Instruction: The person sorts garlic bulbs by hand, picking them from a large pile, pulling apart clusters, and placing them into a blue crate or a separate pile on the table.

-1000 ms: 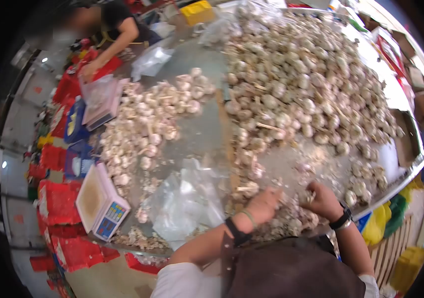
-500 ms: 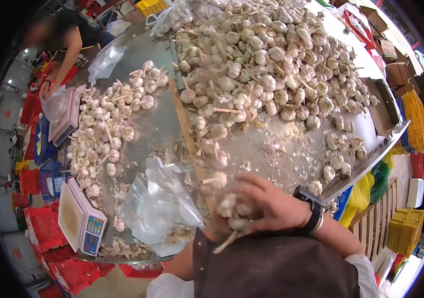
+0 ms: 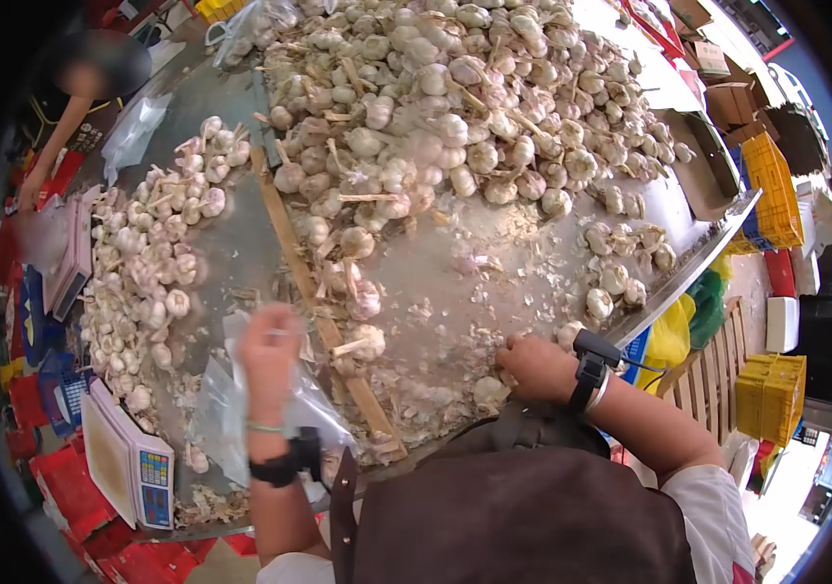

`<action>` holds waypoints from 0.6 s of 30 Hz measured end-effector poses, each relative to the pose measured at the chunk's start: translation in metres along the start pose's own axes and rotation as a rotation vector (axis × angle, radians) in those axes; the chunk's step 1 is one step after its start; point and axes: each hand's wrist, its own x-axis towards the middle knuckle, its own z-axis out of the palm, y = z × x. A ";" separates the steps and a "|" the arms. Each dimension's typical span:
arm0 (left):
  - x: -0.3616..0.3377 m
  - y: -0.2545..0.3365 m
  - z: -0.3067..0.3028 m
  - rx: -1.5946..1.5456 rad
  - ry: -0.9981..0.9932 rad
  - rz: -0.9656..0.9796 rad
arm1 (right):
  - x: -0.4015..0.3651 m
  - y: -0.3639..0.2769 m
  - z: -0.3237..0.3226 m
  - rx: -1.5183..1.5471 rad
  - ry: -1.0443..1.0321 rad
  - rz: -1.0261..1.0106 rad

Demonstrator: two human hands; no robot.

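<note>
My left hand [image 3: 272, 350] is smeared by motion above a clear plastic bag [image 3: 216, 414]; its fingers are too blurred to read. Lower on the metal table, my right hand [image 3: 540, 367] is closed, knuckles up, and whatever it may hold is hidden. A garlic bulb [image 3: 490, 392] lies just left of its fingers, and another bulb [image 3: 569, 336] sits by the wrist. Between the hands, a stemmed garlic bulb [image 3: 365, 343] rests beside the wooden strip [image 3: 287, 234]. Past the hands rises a large garlic heap [image 3: 435, 88].
Trimmed-looking garlic [image 3: 148, 263] is piled on the left. A scale [image 3: 114, 453] stands at the near left edge, with a second scale [image 3: 73, 255] farther off beside another person's arm [image 3: 57, 146]. Yellow crates [image 3: 772, 394] stand to the right, beyond the table's edge [image 3: 693, 263].
My hands were together around several garlic bulbs and are now apart. The left has swung left over the plastic bag; the right has dropped to the table. The view has shifted.
</note>
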 end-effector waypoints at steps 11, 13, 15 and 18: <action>-0.020 -0.013 0.075 0.498 -0.335 0.259 | -0.003 -0.010 -0.032 0.206 -0.055 -0.032; -0.012 -0.010 0.069 0.445 -0.231 0.285 | 0.001 -0.022 -0.017 0.210 -0.028 -0.088; 0.003 -0.005 0.069 0.603 -0.179 0.305 | 0.015 -0.029 -0.003 0.016 -0.153 -0.162; 0.014 0.011 0.082 0.725 -0.250 0.404 | 0.026 -0.036 0.004 -0.077 -0.159 -0.145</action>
